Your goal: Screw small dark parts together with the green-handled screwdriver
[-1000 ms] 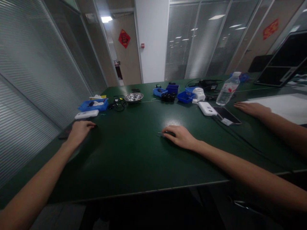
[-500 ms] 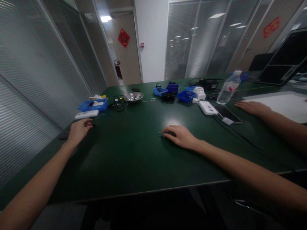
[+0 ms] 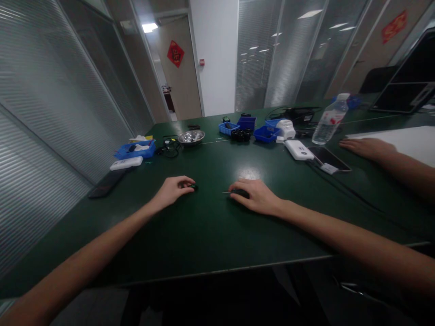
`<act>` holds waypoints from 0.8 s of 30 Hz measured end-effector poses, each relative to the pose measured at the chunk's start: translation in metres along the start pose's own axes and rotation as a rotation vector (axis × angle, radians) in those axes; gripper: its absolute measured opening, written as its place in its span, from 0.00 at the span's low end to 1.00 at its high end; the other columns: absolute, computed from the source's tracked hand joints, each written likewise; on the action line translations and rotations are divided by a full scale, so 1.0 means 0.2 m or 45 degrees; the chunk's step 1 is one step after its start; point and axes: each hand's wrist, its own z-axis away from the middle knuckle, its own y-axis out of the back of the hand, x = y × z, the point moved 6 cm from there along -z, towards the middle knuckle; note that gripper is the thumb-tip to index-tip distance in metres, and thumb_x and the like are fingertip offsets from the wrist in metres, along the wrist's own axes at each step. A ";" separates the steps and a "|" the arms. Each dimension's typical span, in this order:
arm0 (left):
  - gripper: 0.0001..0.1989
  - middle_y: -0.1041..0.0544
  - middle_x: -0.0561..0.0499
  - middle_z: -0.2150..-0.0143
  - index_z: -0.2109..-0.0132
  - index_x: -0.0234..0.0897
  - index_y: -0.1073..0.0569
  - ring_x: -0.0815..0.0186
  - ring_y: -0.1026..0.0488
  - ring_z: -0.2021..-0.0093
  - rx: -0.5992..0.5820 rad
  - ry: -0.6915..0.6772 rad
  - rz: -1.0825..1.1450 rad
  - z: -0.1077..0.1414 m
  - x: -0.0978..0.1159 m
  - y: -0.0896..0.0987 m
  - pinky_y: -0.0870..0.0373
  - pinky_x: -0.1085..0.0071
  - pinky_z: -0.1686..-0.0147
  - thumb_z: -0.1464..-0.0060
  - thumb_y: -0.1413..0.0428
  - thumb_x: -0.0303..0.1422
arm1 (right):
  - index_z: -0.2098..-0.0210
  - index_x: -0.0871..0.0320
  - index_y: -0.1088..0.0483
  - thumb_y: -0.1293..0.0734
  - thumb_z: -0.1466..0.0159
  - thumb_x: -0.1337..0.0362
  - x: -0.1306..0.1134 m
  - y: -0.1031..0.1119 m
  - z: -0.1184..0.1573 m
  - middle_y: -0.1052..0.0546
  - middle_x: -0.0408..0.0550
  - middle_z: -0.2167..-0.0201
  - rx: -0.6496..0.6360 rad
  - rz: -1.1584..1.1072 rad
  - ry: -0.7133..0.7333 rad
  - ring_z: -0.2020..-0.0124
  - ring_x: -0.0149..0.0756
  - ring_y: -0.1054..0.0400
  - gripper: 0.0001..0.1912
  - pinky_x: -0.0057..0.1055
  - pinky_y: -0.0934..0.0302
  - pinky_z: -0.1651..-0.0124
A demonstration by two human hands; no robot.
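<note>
Over the green table (image 3: pixel 204 240), left of centre, my left hand (image 3: pixel 173 189) is closed on a small dark object (image 3: pixel 194 186) with a bit of green on it; its exact kind is too small to tell. To the right of it, my right hand (image 3: pixel 254 194) rests on the table, its fingers wrapped round a dark-handled tool (image 3: pixel 240 193) whose thin metal tip points left toward my left hand. The two hands are apart.
A metal bowl (image 3: pixel 191 137), blue trays (image 3: pixel 267 134) and a white device (image 3: pixel 286 129) stand farther back. Left are a black phone (image 3: pixel 108 183) and a white power bank (image 3: pixel 126 163). Right are a bottle (image 3: pixel 331 120), another phone (image 3: pixel 331 159), cables and another person's hand (image 3: pixel 369 148).
My left hand has moved right, from beside the left phone toward my right hand, with the small dark object in it. My right hand stays in nearly the same place.
</note>
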 end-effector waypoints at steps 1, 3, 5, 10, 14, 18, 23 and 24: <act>0.17 0.19 0.47 0.56 0.48 0.41 0.18 0.61 0.25 0.62 -0.047 -0.060 0.043 -0.02 0.10 -0.10 0.31 0.66 0.63 0.40 0.37 0.44 | 0.49 0.54 0.26 0.36 0.27 0.56 -0.01 0.00 0.00 0.21 0.50 0.56 0.006 -0.004 0.007 0.62 0.38 0.27 0.13 0.36 0.36 0.58; 0.14 0.19 0.48 0.58 0.51 0.41 0.18 0.62 0.26 0.63 -0.076 -0.177 0.144 -0.06 0.27 -0.24 0.31 0.66 0.63 0.41 0.36 0.42 | 0.50 0.55 0.26 0.36 0.27 0.57 -0.02 0.02 0.01 0.21 0.50 0.57 0.028 -0.018 0.008 0.62 0.38 0.27 0.12 0.35 0.36 0.58; 0.11 0.19 0.48 0.58 0.53 0.40 0.18 0.62 0.26 0.62 -0.062 -0.260 0.203 -0.07 0.36 -0.32 0.31 0.65 0.62 0.40 0.36 0.40 | 0.50 0.55 0.26 0.35 0.28 0.58 -0.02 0.03 0.01 0.21 0.50 0.58 0.051 -0.021 -0.002 0.62 0.38 0.27 0.12 0.35 0.36 0.58; 0.10 0.20 0.47 0.56 0.52 0.42 0.19 0.60 0.25 0.59 -0.032 -0.365 0.159 -0.06 0.41 -0.34 0.30 0.63 0.59 0.38 0.38 0.37 | 0.52 0.55 0.25 0.34 0.30 0.59 -0.01 0.03 0.01 0.21 0.49 0.60 0.063 0.002 -0.029 0.63 0.38 0.27 0.10 0.34 0.37 0.60; 0.10 0.19 0.46 0.55 0.50 0.44 0.19 0.58 0.25 0.57 0.000 -0.381 0.130 -0.04 0.42 -0.33 0.28 0.61 0.58 0.37 0.39 0.37 | 0.54 0.55 0.24 0.33 0.31 0.60 0.00 0.03 0.01 0.20 0.48 0.61 0.085 0.035 -0.057 0.64 0.38 0.27 0.09 0.34 0.37 0.60; 0.10 0.20 0.46 0.54 0.50 0.44 0.19 0.59 0.24 0.56 0.013 -0.380 0.127 -0.03 0.43 -0.33 0.27 0.60 0.58 0.37 0.40 0.35 | 0.55 0.54 0.24 0.33 0.31 0.61 -0.01 0.03 0.01 0.20 0.47 0.61 0.071 0.043 -0.060 0.64 0.37 0.27 0.08 0.33 0.38 0.61; 0.10 0.20 0.47 0.54 0.50 0.42 0.19 0.60 0.24 0.58 -0.008 -0.383 0.141 -0.03 0.43 -0.32 0.28 0.63 0.59 0.36 0.41 0.34 | 0.54 0.54 0.24 0.34 0.31 0.61 -0.02 0.03 0.01 0.21 0.47 0.61 0.057 0.032 -0.025 0.65 0.36 0.28 0.09 0.33 0.39 0.61; 0.10 0.20 0.47 0.54 0.50 0.42 0.19 0.61 0.24 0.58 -0.012 -0.385 0.141 -0.03 0.43 -0.32 0.28 0.63 0.59 0.35 0.41 0.34 | 0.54 0.55 0.24 0.34 0.30 0.60 -0.02 0.03 0.01 0.21 0.47 0.61 0.053 0.028 -0.021 0.65 0.36 0.28 0.09 0.33 0.39 0.62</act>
